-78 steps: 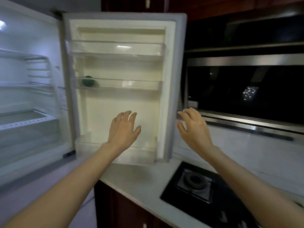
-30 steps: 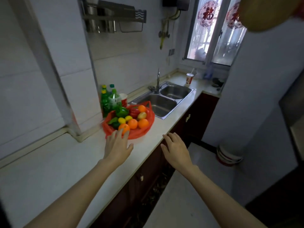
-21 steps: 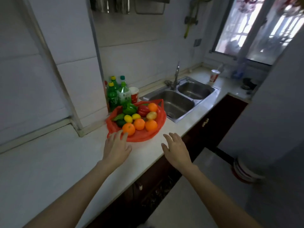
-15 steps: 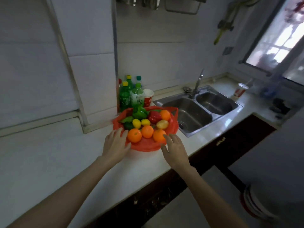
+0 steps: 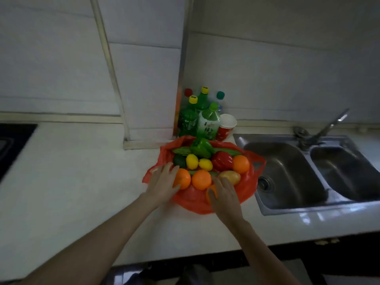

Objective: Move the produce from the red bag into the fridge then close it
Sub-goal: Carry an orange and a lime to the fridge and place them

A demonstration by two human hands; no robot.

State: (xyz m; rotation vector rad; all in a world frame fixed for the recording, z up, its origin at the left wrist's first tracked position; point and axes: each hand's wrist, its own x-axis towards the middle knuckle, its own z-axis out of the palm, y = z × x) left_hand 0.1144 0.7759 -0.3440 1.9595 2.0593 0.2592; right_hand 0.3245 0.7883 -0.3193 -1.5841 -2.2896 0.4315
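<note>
The red bag [image 5: 246, 188] lies open on the white counter beside the sink, full of produce. In it are a green pepper [image 5: 202, 148], a red pepper [image 5: 222, 160], two lemons [image 5: 192, 161], a potato [image 5: 231, 176] and several oranges. My left hand [image 5: 164, 182] has its fingers spread, and they rest against the leftmost orange [image 5: 183, 178] at the bag's near left edge. My right hand [image 5: 224, 195] curls over another orange [image 5: 211, 192] at the front of the bag and hides most of it. The fridge is out of view.
Several green bottles [image 5: 208, 122] and a red paper cup [image 5: 226, 126] stand against the wall right behind the bag. A double steel sink [image 5: 287, 171] with a tap [image 5: 329, 126] lies to the right. A wall pillar [image 5: 144, 79] juts out behind. The hob's corner [image 5: 12, 140] shows far left.
I have turned from the open fridge to the counter and come up to the bag. Both hands have reached forward into it, the left onto one orange, the right over another.
</note>
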